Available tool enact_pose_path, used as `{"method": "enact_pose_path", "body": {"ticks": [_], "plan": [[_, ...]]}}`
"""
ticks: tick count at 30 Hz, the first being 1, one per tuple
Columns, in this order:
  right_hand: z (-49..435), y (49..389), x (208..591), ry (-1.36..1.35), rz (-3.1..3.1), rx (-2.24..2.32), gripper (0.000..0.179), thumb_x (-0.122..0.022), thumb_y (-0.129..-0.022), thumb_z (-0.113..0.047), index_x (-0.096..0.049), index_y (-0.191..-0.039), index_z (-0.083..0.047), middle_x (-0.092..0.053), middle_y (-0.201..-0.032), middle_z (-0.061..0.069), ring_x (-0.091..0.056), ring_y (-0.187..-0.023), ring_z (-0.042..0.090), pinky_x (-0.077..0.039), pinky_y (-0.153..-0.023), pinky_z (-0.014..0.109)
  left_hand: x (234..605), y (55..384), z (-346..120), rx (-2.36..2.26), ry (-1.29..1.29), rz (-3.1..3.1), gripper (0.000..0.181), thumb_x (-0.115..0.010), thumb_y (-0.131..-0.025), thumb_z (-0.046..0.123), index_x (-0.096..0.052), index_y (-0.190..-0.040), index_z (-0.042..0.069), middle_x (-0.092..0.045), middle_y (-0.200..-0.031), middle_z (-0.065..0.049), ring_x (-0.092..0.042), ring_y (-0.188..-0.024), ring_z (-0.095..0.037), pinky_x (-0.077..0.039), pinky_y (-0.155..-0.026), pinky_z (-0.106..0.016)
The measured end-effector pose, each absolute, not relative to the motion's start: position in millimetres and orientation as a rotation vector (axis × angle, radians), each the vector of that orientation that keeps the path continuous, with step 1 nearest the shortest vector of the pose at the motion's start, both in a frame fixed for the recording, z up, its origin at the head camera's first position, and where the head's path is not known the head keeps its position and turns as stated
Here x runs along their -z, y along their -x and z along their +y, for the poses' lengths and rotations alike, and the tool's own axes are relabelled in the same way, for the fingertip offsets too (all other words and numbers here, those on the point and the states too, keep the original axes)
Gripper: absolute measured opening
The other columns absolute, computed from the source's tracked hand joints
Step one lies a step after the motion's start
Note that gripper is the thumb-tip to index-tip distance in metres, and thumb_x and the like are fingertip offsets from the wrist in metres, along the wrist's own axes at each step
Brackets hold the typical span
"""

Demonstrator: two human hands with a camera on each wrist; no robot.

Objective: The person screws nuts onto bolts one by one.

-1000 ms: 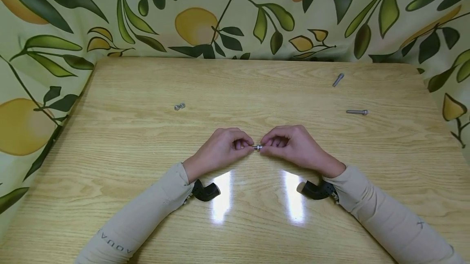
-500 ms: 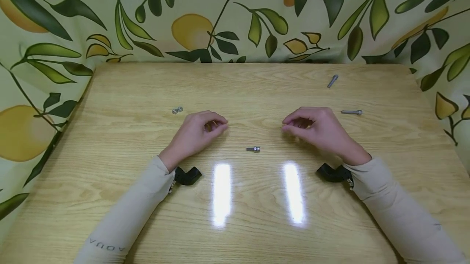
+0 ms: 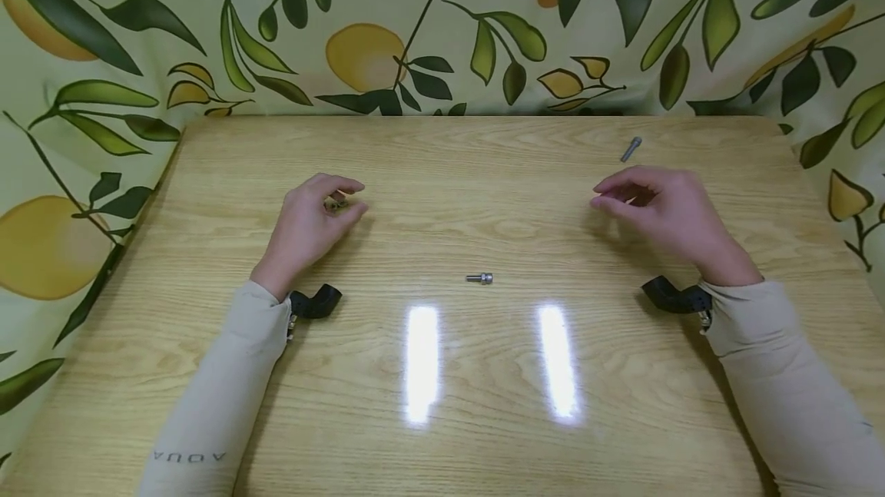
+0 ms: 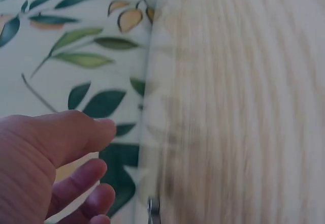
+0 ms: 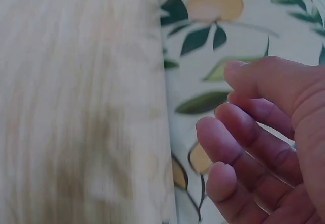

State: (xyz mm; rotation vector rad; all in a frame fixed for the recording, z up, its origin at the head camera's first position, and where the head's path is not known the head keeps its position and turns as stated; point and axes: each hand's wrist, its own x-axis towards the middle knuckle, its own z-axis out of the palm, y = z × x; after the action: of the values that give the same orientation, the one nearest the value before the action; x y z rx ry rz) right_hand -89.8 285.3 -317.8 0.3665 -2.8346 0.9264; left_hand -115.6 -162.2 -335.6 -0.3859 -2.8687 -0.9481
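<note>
My left hand [image 3: 307, 224] hovers over the left of the table, fingers and thumb apart and holding nothing. Two small metal nuts [image 3: 335, 206] show in the gap between its thumb and fingers; in the left wrist view the nuts [image 4: 154, 209] lie at the bottom edge. Over on the right, my right hand [image 3: 667, 209] is held above the wood with loosely bent fingers [image 5: 218, 137] and nothing in them. It hides the nearer bolt. A short bolt with a nut threaded on it [image 3: 479, 279] lies by itself at mid-table.
Another bolt [image 3: 631, 149] lies at the back right, just beyond the right hand. The wooden table [image 3: 484, 359] ends at a cloth [image 3: 505, 36] printed with leaves and fruit, which rises behind it and along both sides.
Both hands have let go of the bolt with its nut, leaving it on the table. They have moved apart, the left to the nuts and the right over the nearer bolt.
</note>
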Motion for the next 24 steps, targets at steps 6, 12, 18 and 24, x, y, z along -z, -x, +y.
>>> {"method": "enact_pose_path", "body": {"ticks": [6,12,18,24], "plan": [[312,96,319,-0.17,-2.907,-0.94,0.023,-0.073,-0.087,-0.037,-0.073,-0.101,-0.019,-0.067,-0.089,-0.02,-0.057,-0.072,-0.01,-0.044,-0.063,0.006,334,121,-182,0.92,0.206,-2.979,0.04,-0.071,-0.09,0.026,-0.064,-0.125,0.01,-0.063,-0.122,-0.014,-0.058,-0.108,-0.031,-0.045,-0.093,-0.048],[338,102,322,-0.019,-2.964,-0.902,0.037,-0.07,-0.087,-0.045,-0.072,-0.108,-0.015,-0.055,-0.086,-0.033,-0.052,-0.074,-0.009,-0.042,-0.061,0.009,334,123,-194,0.875,0.11,-3.073,0.048,-0.072,-0.088,0.029,-0.061,-0.129,0.008,-0.06,-0.116,-0.014,-0.055,-0.101,-0.029,-0.046,-0.083,-0.042],[362,107,327,0.098,-3.023,-0.857,0.047,-0.067,-0.087,-0.05,-0.068,-0.118,-0.014,-0.063,-0.106,-0.012,-0.046,-0.079,-0.006,-0.039,-0.064,0.014,339,126,-194,0.794,0.152,-3.087,0.044,-0.071,-0.089,0.028,-0.063,-0.126,0.006,-0.06,-0.102,-0.015,-0.055,-0.087,-0.026,-0.041,-0.074,-0.035],[382,109,328,0.218,-3.091,-0.841,0.057,-0.066,-0.086,-0.055,-0.063,-0.126,-0.014,-0.059,-0.118,-0.001,-0.043,-0.087,-0.004,-0.037,-0.065,0.02,344,127,-193,0.786,0.168,-3.073,0.033,-0.068,-0.091,0.025,-0.068,-0.117,0.006,-0.065,-0.1,-0.015,-0.06,-0.087,-0.025,-0.044,-0.073,-0.035]]}}
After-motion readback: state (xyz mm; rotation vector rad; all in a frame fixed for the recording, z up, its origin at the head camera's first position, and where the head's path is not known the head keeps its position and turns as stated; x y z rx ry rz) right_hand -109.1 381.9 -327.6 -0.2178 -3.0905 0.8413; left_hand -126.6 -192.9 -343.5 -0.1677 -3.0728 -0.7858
